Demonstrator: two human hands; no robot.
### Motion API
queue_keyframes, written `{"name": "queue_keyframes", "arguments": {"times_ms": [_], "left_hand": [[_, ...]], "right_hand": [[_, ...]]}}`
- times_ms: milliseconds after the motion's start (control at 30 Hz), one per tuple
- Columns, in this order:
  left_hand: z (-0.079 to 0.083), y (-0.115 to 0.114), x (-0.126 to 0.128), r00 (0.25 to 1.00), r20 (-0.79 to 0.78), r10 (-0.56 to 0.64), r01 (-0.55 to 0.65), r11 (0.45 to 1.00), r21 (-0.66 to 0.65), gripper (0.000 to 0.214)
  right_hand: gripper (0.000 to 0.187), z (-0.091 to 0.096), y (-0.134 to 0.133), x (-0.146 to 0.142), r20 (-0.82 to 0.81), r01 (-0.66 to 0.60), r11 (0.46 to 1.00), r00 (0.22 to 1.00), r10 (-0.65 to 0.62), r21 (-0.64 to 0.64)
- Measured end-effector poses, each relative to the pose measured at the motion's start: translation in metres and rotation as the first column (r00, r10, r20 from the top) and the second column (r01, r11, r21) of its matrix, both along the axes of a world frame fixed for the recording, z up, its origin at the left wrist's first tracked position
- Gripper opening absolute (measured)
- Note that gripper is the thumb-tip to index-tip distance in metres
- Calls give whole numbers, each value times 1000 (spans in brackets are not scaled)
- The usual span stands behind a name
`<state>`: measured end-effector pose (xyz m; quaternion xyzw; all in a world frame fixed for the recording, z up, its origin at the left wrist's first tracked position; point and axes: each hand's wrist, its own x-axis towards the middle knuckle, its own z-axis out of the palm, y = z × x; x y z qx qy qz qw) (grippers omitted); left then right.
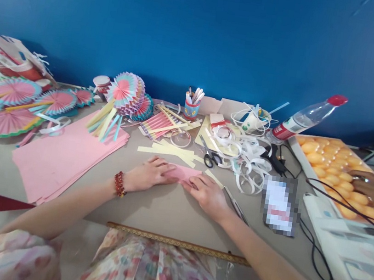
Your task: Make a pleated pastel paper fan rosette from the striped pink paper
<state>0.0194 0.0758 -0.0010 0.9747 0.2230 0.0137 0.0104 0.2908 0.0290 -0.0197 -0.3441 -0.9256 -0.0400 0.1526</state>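
Both of my hands rest on a small folded piece of pink paper (182, 173) lying on the grey table (163, 206). My left hand (149, 174), with a red bead bracelet at the wrist, presses its fingers flat on the paper's left part. My right hand (207, 195) presses down on the right part with bent fingers, pinching the fold. Yellow paper strips (171, 151) lie just beyond the pink piece.
A stack of pink sheets (63, 155) lies at the left, with paper fans (11, 106) and a fan lantern (126, 92) behind. Scissors (208, 154), white paper curls (247, 160), a pen cup (191, 106), a bottle (303, 119), a tray of orange balls (335, 172) and cables are at the right.
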Motion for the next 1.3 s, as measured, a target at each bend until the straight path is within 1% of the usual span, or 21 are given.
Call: {"name": "queue_keyframes", "arguments": {"times_ms": [100,200,267,333,433,500,567,667,800,867,933,1000,1033,1067,1100,1133,1167,1200,1233,1267,1300], "left_hand": [[-2,-2,-2,999,40,8,-8,1000,-7,46],[-5,-8,-12,994,87,61,-60,998,-14,43],[-6,-15,-20,990,98,106,-104,994,-28,46],[-7,-21,-27,987,94,134,-130,990,-49,49],[-9,-27,-34,984,93,152,-145,986,-77,52],[-9,-30,-36,982,106,154,-145,986,-84,53],[-10,-32,-38,979,118,168,-158,984,-83,54],[-10,-35,-42,975,122,188,-180,981,-74,54],[-11,-37,-43,973,113,203,-193,976,-98,55],[-12,-36,-43,968,126,217,-201,971,-127,53],[-12,-36,-44,954,178,241,-212,963,-169,49],[-11,-37,-44,908,279,313,-251,939,-237,43],[-9,-39,-45,861,341,378,-286,913,-290,39],[-7,-41,-44,794,398,460,-325,874,-361,34],[-4,-45,-43,711,437,551,-356,818,-451,30],[-2,-50,-41,624,448,641,-364,745,-559,28],[1,-55,-37,551,422,720,-338,655,-675,29],[4,-60,-32,505,369,781,-279,552,-786,32],[7,-66,-26,498,304,812,-183,441,-879,37],[9,-71,-18,499,246,831,-86,330,-940,42],[10,-75,-10,520,213,827,-6,253,-967,44]], "right_hand": [[30,-1,-4,3,25,23,999,999,-22,-40],[32,-3,-12,16,35,58,997,998,-56,-55],[38,-4,-19,24,13,94,994,996,-93,-62],[45,-5,-26,29,8,136,986,991,-136,-97],[52,-4,-32,31,12,217,964,976,-218,-154],[53,-4,-33,31,18,232,956,972,-233,-179],[54,-2,-34,31,14,216,956,976,-218,-199],[48,0,-33,29,-14,207,955,977,-215,-214],[28,4,-28,20,-74,259,949,958,-276,-182],[19,5,-23,13,-84,266,948,955,-283,-173],[15,5,-19,7,-65,254,951,961,-269,-179],[14,5,-15,4,-44,235,954,968,-247,-186],[14,5,-14,4,-48,226,955,970,-239,-192],[14,6,-13,4,-68,215,955,970,-233,-202],[14,7,-13,5,-107,206,953,966,-234,-221],[14,9,-14,6,-161,200,947,956,-244,-252],[14,11,-16,6,-225,196,936,937,-267,-293],[14,13,-18,5,-291,190,921,910,-295,-340],[13,15,-21,2,-353,185,902,874,-333,-391],[12,17,-25,-1,-408,177,879,834,-373,-442],[11,19,-28,-6,-453,162,859,794,-405,-485]]}}
